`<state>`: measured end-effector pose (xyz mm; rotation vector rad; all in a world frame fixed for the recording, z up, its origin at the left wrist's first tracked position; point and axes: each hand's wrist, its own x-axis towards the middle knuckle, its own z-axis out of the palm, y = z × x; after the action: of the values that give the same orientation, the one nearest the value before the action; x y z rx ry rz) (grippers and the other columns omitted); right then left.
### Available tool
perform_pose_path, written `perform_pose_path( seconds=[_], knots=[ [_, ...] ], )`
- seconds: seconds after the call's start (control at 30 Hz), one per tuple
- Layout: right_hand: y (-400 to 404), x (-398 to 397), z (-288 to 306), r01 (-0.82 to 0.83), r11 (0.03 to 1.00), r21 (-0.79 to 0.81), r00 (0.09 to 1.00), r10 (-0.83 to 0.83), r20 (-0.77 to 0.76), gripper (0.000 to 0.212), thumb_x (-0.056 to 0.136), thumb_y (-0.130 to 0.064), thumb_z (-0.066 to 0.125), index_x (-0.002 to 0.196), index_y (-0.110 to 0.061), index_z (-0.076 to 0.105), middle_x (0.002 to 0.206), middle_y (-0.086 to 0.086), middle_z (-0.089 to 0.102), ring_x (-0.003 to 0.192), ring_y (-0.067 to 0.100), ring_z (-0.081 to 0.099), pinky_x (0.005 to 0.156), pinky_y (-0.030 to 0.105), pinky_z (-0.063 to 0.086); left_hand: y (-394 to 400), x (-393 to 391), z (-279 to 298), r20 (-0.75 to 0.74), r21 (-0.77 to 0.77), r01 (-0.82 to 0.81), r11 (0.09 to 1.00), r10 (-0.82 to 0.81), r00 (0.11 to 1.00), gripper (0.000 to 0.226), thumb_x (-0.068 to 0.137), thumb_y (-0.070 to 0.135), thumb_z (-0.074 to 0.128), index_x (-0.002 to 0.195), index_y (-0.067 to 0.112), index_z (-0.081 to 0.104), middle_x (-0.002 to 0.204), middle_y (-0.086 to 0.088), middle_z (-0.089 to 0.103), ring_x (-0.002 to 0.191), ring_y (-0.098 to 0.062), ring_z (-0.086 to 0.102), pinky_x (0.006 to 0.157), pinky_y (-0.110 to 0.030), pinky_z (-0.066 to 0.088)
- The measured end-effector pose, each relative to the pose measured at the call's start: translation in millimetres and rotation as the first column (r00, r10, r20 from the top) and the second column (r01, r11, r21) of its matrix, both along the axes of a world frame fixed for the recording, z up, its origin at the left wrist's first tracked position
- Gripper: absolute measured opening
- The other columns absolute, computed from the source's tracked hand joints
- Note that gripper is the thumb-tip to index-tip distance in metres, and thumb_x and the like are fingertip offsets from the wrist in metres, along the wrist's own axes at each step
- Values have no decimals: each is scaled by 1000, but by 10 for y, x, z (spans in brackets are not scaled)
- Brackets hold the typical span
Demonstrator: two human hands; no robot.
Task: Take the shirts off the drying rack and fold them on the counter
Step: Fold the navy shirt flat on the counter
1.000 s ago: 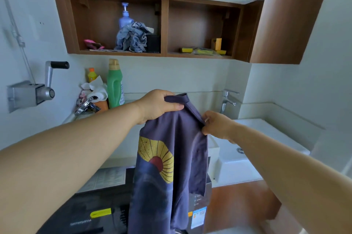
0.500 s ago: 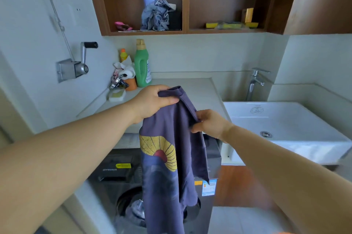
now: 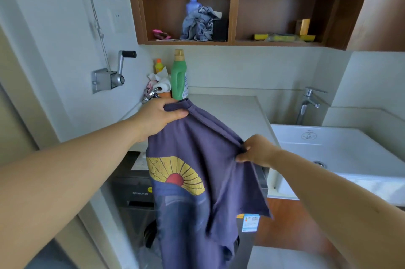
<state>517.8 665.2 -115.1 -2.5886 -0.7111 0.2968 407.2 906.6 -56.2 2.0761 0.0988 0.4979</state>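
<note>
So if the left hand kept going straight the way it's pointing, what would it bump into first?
Probably the green bottle. The left hand, gripping the purple shirt, points forward over the counter toward the cluttered back corner. Depth is hard to judge, so the paper clutter beside it might come first.

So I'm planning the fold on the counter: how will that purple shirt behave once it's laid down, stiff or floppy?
Probably very floppy: the purple shirt sags between the left hand and right hand and hangs in loose folds below. It looks light, since fingertip pinches carry it. Laid on the counter, it will likely bunch unless spread flat.
</note>
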Motion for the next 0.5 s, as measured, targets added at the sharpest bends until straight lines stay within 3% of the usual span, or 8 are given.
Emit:
perform_pose_path(
  seconds=[0.1, 0.17, 0.23, 0.33, 0.43, 0.5],
  knots=[
    [-39, 62, 172, 109, 954, 280, 993, -117, 12, 31, 75, -15, 78, 54, -18, 56, 54, -2, 45, 59, 17, 41, 50, 20, 32, 286, -60, -73, -46, 65, -78, 995, 81, 996, 13, 85, 21, 71, 90, 33, 67, 84, 16, 68, 79, 5, 61, 72, -7, 44],
    [-23, 41, 212, 63, 970, 235, 998, -64, -2, 14, 75, -13, 77, 70, -18, 65, 63, -3, 54, 67, 17, 48, 56, 22, 38, 395, -69, -104, -55, 64, -103, 993, 106, 993, 12, 85, 23, 71, 95, 27, 68, 90, 8, 68, 85, -4, 60, 76, -15, 44],
    [27, -19, 164, 2, 998, 55, 1000, -2, 0, 11, 76, -13, 76, 79, -19, 67, 69, -4, 56, 75, 18, 51, 62, 23, 39, 435, -71, -122, -35, 32, -103, 994, 104, 994, 13, 85, 21, 70, 97, 26, 67, 86, 12, 65, 81, 0, 57, 69, -7, 43],
    [88, -67, 83, -20, 998, -64, 1000, 20, 0, 25, 77, -12, 73, 63, -25, 57, 60, -6, 49, 74, 19, 47, 56, 21, 36, 524, -40, -131, -47, 57, -68, 996, 71, 996, 14, 85, 17, 70, 98, 24, 67, 82, 13, 64, 76, 2, 55, 60, 1, 39],
    [128, -64, 67, 51, 999, 13, 999, -51, 13, 17, 80, -7, 70, 73, -21, 63, 60, -7, 49, 73, 18, 48, 52, 14, 33, 689, -6, -123, -151, 198, -40, 979, 71, 986, 25, 82, 22, 73, 106, 14, 69, 93, 1, 65, 89, -11, 56, 75, -14, 41],
    [158, -59, 86, 111, 984, 138, 993, -116, 32, 12, 82, -6, 67, 82, -18, 66, 66, -5, 53, 76, 17, 50, 55, 12, 34, 810, 12, -98, -219, 337, -17, 941, 96, 971, 40, 82, 24, 73, 117, 7, 64, 105, -3, 60, 98, -15, 52, 74, -19, 37]
  ],
)
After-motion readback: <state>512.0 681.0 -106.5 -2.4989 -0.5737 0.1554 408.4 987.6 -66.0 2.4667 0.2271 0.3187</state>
